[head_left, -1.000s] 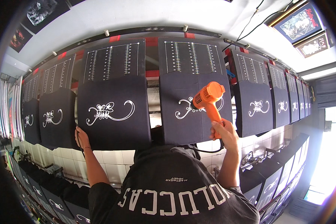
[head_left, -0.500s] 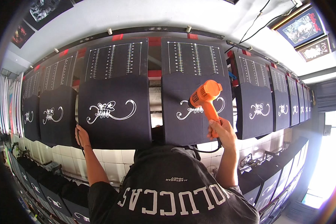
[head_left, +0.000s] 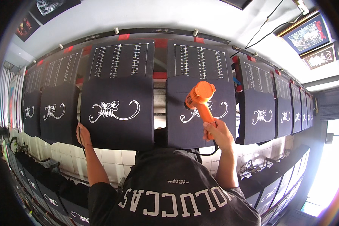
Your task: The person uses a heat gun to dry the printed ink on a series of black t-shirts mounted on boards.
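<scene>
My right hand is wrapped round the handle of an orange heat gun, held over a dark shirt panel stretched on a board. The gun's nozzle points left and hides part of the white curling print. Its black cord hangs from the handle's base. My left hand is closed at the lower left corner of the neighbouring dark shirt panel. A thin black cord runs down from those fingers. That panel's white print is in full view.
More printed panels on boards extend left and right. Ruled white scales mark the boards' bare far ends. A dark rail runs behind them. Another row of panels stands behind me. Framed pictures hang at upper right.
The heat gun and my right hand have shifted slightly left over the print. My left hand keeps its place at the panel's corner. The whole view has tilted a little.
</scene>
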`<state>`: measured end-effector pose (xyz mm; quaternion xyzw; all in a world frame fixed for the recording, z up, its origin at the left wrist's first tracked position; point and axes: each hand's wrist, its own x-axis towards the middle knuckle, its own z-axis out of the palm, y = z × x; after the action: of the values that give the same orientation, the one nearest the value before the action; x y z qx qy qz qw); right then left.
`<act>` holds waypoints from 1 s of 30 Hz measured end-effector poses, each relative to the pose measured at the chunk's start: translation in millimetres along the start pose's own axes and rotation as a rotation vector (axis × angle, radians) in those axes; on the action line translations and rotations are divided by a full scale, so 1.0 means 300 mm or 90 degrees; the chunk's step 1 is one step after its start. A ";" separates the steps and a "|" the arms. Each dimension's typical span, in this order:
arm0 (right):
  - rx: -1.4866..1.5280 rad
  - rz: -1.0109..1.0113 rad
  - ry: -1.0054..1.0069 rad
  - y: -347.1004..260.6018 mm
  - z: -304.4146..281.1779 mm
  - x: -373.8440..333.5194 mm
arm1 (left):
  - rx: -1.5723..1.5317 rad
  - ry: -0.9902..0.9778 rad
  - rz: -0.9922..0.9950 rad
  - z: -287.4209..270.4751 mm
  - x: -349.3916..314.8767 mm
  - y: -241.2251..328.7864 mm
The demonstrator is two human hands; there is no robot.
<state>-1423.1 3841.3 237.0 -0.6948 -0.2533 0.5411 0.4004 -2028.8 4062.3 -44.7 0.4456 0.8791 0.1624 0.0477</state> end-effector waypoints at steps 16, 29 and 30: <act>-0.027 -0.002 0.070 -0.005 0.009 -0.008 | -0.045 0.082 0.030 -0.090 -0.114 0.170; -0.011 0.018 0.105 0.053 -0.064 -0.093 | 0.004 0.131 0.077 -0.168 -0.260 0.294; 0.007 0.018 0.093 0.062 -0.068 -0.094 | 0.008 0.123 0.067 -0.169 -0.265 0.308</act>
<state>-1413.3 3803.2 238.8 -0.7335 -0.2108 0.4962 0.4140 -1921.9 4037.2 28.7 0.4735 0.8562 0.2011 -0.0485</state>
